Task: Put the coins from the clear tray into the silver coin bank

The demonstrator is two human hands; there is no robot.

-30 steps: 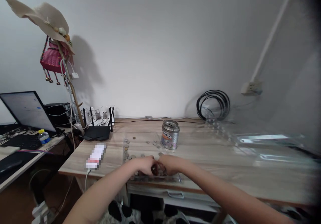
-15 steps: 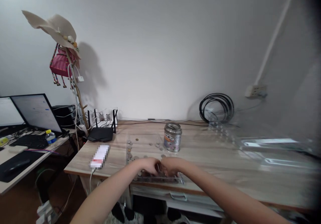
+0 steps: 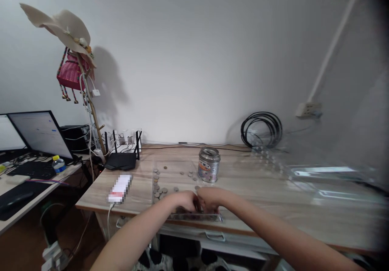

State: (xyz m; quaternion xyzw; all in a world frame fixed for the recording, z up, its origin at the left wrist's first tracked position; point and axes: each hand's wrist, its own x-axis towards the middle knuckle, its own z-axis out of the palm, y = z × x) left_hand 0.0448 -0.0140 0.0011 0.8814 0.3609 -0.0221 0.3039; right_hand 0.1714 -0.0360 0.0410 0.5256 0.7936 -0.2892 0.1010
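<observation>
My left hand (image 3: 182, 201) and my right hand (image 3: 211, 198) meet over a clear tray (image 3: 212, 217) near the front edge of the wooden desk (image 3: 258, 198). Both hands are curled, fingertips together above a heap of coins in the tray. What the fingers hold is too small to make out. Several loose coins (image 3: 158, 186) lie scattered on the desk just behind my left hand. A small metal tin with a slot in its lid (image 3: 208, 164) stands upright behind my hands.
A black router (image 3: 121, 157) and a white power bank (image 3: 119, 188) lie at the desk's left. A coil of black cable (image 3: 261, 130) leans on the wall. Clear plastic trays (image 3: 322, 173) lie at the right. A monitor (image 3: 39, 133) and hat stand (image 3: 75, 60) stand left.
My hands have stayed together over the tray, shifting slightly. The camera view has swung a little, first right, then back.
</observation>
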